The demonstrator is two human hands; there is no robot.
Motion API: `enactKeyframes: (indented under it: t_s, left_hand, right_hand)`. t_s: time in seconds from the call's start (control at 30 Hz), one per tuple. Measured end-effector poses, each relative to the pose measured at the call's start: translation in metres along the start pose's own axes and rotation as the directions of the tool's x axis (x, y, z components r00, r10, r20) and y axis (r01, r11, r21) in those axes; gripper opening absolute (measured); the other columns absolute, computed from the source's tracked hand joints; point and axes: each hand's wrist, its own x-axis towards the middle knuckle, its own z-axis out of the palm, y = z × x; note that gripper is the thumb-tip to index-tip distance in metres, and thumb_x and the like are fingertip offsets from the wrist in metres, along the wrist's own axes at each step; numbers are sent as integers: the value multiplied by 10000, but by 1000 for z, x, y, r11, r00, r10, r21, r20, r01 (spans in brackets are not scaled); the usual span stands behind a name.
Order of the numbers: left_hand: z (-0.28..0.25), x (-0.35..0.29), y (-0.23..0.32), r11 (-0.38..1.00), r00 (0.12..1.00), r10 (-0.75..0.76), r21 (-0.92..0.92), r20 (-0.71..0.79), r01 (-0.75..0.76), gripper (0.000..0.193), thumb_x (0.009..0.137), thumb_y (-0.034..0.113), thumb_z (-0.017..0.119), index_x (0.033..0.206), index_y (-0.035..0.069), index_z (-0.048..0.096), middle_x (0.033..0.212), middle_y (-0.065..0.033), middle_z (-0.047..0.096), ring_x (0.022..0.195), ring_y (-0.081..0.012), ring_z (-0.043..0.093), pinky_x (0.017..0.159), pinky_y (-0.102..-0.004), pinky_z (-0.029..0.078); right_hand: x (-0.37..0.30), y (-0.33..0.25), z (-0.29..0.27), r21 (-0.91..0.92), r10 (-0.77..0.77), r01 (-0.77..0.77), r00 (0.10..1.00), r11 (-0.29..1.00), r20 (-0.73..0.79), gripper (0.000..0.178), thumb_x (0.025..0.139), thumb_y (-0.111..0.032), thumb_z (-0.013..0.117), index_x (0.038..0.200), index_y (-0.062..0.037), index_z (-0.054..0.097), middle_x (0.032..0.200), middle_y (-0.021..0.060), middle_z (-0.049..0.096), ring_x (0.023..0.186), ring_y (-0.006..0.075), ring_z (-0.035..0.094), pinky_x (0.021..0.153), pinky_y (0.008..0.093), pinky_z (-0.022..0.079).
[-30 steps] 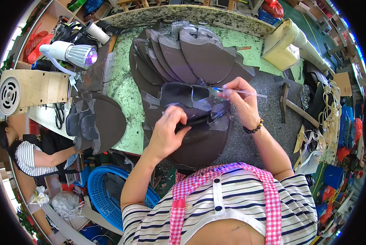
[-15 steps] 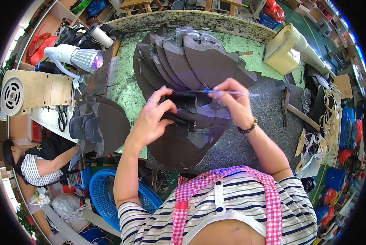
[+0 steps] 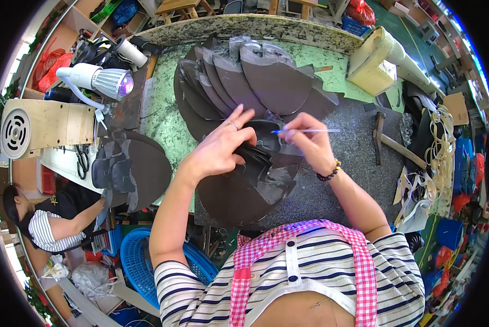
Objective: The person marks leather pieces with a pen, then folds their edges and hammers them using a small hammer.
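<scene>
My right hand (image 3: 313,146) pinches a clear-barrelled pen (image 3: 327,131), its blue tip pointing left at a small black curved panel (image 3: 266,134). That panel lies atop a stack of dark brown, leather-like pieces (image 3: 236,199) with grey, shiny patches along their edges. My left hand (image 3: 218,148) closes on the left side of the stack, thumb below and fingers over the layered edges, with one finger stretched up. Part of the stack is hidden under that hand. Beyond both hands a larger fanned pile of similar dark brown pieces (image 3: 274,79) covers the table.
A hammer (image 3: 399,147) lies right on the grey speckled slab (image 3: 348,158). Left are more dark pieces (image 3: 146,169), a lamp (image 3: 97,79), scissors (image 3: 82,162) and a wooden box (image 3: 43,131). Blue baskets (image 3: 138,261) stand below; another person (image 3: 53,218) sits at left.
My left hand has shifted right and up over the stack, uncovering more of the black panel's face. The pen in my right hand has moved slightly down, its tip now at that panel's right side.
</scene>
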Motion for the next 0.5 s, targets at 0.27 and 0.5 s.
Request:
enactKeyframes:
  t_s: [0.27, 0.5]
  left_hand:
    - [-18, -58, 75, 993, 988, -72, -107, -138, 58, 391, 562, -165, 597, 878, 63, 568, 985, -97, 575, 919, -289, 632, 746, -357, 521]
    - [-16, -61, 45, 876, 900, -414, -327, -137, 354, 523, 597, -70, 787, 1077, 41, 612, 1092, -87, 605, 1008, -233, 615, 836, -319, 502]
  right_hand:
    - [9, -14, -2, -141, -28, 58, 977, 988, 210, 70, 863, -53, 617, 911, -5, 636, 856, 46, 659, 813, 111, 626, 751, 257, 497]
    - [20, 11, 42, -437, -145, 308, 919, 845, 367, 53, 833, -36, 609, 870, 2, 614, 795, 79, 621, 754, 120, 597, 650, 281, 468]
